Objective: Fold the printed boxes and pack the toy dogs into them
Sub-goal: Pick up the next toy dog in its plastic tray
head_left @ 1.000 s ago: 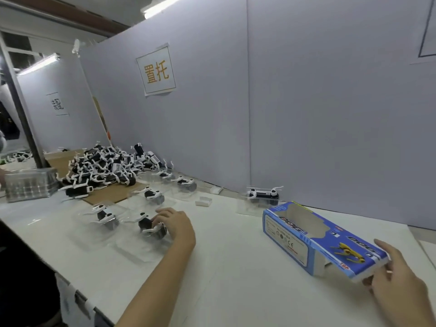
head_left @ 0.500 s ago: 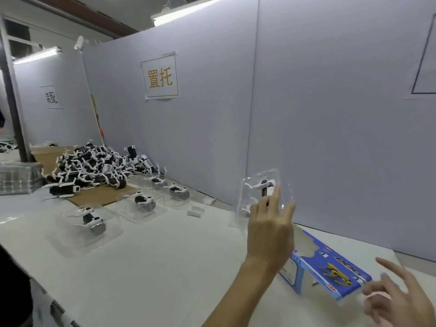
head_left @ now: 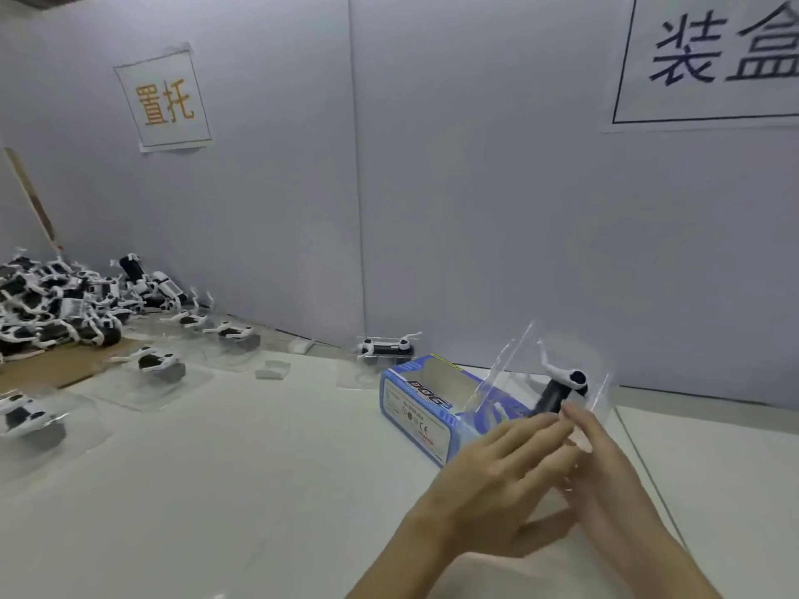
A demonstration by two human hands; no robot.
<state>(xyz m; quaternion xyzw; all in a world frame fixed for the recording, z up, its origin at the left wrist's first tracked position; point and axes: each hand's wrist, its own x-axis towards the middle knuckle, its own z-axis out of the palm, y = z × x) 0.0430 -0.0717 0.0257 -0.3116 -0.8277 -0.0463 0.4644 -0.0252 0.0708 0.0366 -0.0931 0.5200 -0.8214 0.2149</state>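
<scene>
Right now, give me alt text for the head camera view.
Both hands, left hand and right hand, hold a clear tray with a toy dog beside the open blue box on a white table. More trayed dogs and a dog pile sit left.

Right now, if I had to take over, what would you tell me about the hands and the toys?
Both hands hold one clear tray with a toy dog in it, tilted up just over the blue box: left hand from the left, right hand under its right edge.
Clear tray, toy dog.
Blue box is folded, lying on the table, still empty.
Left to do: slide the tray in, close the box.
More dogs wait in trays and a pile.
</scene>
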